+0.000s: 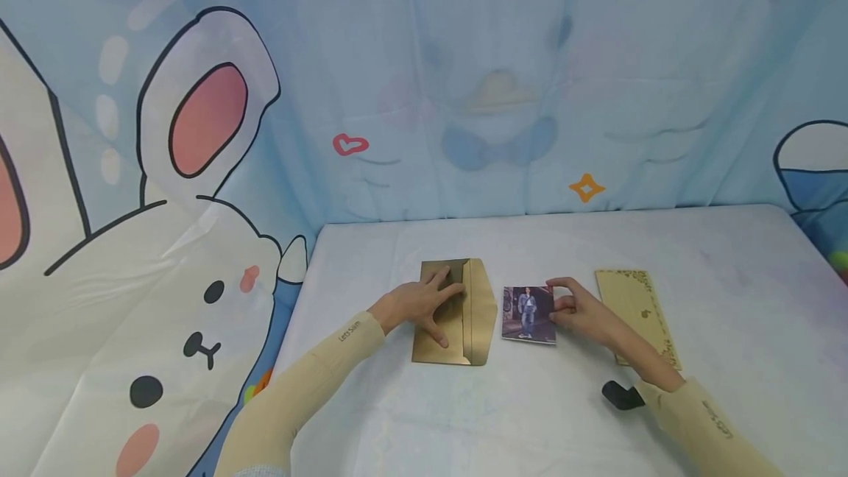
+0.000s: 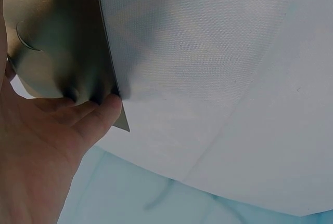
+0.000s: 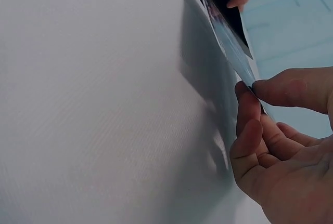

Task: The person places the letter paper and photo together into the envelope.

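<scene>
A gold envelope (image 1: pixel 478 315) lies on the table left of centre, its pointed flap spread out to the right. My left hand (image 1: pixel 417 304) rests on it with fingers spread, and in the left wrist view the fingertips (image 2: pixel 110 107) touch its surface. Between thumb and fingers my right hand (image 1: pixel 586 315) pinches the right edge of a small photo (image 1: pixel 517 322) of a person in blue denim. From the right wrist view, the photo (image 3: pixel 229 44) is tilted, its held edge raised off the table. A small gap separates it from the envelope's flap.
A pale gold card or envelope with ornate borders (image 1: pixel 632 308) lies to the right, partly behind the right forearm. A black object (image 1: pixel 623 394) sits by the right sleeve. The white-covered table (image 1: pixel 397 418) ends at a blue cartoon-printed curtain (image 1: pixel 424 94).
</scene>
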`<state>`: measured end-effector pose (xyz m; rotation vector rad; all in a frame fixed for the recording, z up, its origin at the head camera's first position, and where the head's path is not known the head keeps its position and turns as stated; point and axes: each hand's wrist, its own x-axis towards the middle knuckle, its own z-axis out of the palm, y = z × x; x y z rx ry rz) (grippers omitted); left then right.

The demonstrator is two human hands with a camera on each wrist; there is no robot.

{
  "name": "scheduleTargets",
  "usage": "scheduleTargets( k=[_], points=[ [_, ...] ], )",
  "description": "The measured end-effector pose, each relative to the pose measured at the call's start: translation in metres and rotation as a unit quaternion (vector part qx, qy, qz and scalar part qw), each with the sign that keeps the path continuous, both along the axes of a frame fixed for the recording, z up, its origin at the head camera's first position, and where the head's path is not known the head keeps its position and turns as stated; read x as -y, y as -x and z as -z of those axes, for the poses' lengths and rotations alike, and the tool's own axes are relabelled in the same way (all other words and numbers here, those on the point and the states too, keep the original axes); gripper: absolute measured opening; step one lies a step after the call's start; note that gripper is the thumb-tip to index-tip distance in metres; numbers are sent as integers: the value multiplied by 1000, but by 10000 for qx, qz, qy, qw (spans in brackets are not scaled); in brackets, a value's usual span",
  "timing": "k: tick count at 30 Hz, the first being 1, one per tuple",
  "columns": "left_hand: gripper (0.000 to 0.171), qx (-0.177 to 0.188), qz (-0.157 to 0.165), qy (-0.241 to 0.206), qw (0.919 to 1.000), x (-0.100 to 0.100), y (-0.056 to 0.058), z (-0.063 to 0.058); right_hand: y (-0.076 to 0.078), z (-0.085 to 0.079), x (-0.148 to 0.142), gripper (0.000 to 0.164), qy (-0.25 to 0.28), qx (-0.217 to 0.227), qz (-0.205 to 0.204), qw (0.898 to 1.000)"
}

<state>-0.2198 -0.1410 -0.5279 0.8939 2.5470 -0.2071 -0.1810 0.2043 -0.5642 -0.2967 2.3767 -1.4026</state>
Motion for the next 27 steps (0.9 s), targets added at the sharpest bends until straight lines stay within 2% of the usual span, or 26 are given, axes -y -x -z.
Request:
scheduleTargets(
  k=[15,27],
  points=[
    [120,-16,6,4,10000,1,0,0,5,-6,14,69,204,31,-202,9996],
    [119,-21,-34,38,10000,1,-1,-1,11,-1,21,66,326,-89,-463,9984]
  ],
)
